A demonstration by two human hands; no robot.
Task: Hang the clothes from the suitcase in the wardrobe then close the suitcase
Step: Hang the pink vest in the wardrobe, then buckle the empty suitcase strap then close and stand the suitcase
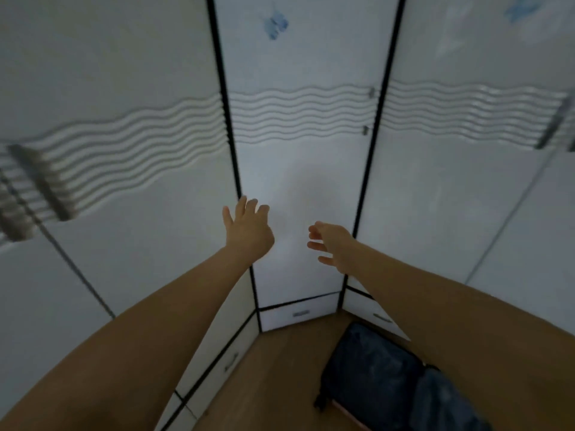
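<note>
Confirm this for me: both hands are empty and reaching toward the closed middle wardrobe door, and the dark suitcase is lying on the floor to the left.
One thing is wrong: the suitcase lies on the floor to the right, under the right arm, not the left. The head view shows it. The rest holds: the left hand and right hand are empty, fingers spread, reaching toward the closed middle wardrobe door.

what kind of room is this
Most likely a bedroom or dressing corner at home. A tall white wardrobe with closed doors and low drawers fills the view, and a dark suitcase lies on the wooden floor in front of it.
</note>
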